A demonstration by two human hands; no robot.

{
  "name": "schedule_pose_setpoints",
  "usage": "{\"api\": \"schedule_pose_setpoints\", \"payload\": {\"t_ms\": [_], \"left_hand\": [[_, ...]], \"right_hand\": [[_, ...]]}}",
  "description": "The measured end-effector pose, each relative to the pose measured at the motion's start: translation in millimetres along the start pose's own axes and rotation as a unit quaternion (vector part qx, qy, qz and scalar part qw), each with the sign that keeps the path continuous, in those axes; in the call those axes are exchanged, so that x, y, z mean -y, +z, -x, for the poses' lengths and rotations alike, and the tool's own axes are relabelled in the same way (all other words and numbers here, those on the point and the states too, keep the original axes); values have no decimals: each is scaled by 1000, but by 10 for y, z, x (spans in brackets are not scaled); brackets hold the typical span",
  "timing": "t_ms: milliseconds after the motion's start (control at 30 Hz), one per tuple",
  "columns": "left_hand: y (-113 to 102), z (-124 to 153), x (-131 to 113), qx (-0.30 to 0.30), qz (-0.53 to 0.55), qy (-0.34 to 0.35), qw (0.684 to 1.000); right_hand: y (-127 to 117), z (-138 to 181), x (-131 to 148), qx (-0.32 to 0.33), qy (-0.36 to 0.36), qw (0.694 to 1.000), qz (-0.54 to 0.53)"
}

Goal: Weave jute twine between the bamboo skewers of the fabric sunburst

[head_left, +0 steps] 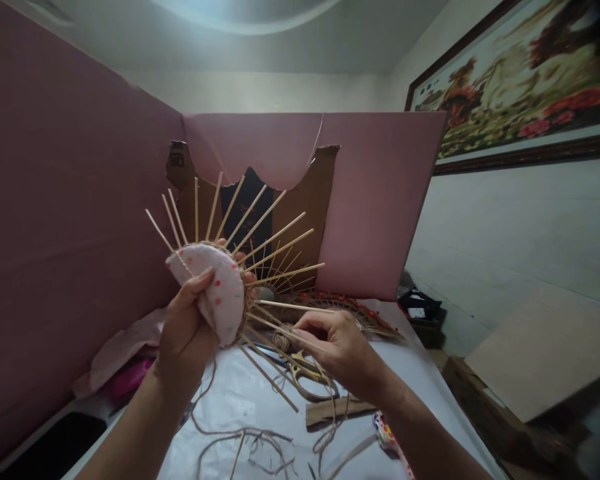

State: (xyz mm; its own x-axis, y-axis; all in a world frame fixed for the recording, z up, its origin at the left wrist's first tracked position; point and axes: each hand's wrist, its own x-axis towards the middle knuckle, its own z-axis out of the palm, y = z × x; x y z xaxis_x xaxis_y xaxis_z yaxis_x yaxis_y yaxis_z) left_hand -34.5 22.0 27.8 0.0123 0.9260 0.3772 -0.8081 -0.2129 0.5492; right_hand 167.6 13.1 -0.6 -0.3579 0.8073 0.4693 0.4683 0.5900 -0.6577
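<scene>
My left hand (190, 313) grips a half-round base wrapped in white cloth with red dots (225, 293), its thumb across the front and its fingertips behind. Thin wooden sticks (265, 220) fan out from the curved edge, where brown twine (266, 311) is woven between them. My right hand (330, 337) is closed in a pinch on this twine, among the sticks at the lower right of the fan. Some of its fingertips are hidden by the sticks and the hand itself. A loose strand of twine hangs below my left hand.
Gold-handled scissors (310, 377), a cardboard strip (337, 412) and twine scraps (245, 437) lie on the white table cover (220, 393). Behind are a second stick fan (285, 267), cut cardboard (300, 213) and pink panels (370, 213). A dark flat object (55, 443) lies lower left.
</scene>
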Motion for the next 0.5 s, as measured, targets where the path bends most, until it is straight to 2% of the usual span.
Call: {"api": "schedule_pose_setpoints", "payload": {"t_ms": [67,267,367,500], "left_hand": [[0,-3,6,0,-9,1,1000],[-28,-24,-1,-1,-32,30,999],[-32,-33,-11,-8,-44,45,998],[-10,-29,-19,-14,-42,72,996]], "right_hand": [[-47,6,-13,-1,8,1000,5],[-192,127,64,56,15,998,3],[-201,176,139,12,-6,999,46],[-144,198,193,-103,-49,982,151]]}}
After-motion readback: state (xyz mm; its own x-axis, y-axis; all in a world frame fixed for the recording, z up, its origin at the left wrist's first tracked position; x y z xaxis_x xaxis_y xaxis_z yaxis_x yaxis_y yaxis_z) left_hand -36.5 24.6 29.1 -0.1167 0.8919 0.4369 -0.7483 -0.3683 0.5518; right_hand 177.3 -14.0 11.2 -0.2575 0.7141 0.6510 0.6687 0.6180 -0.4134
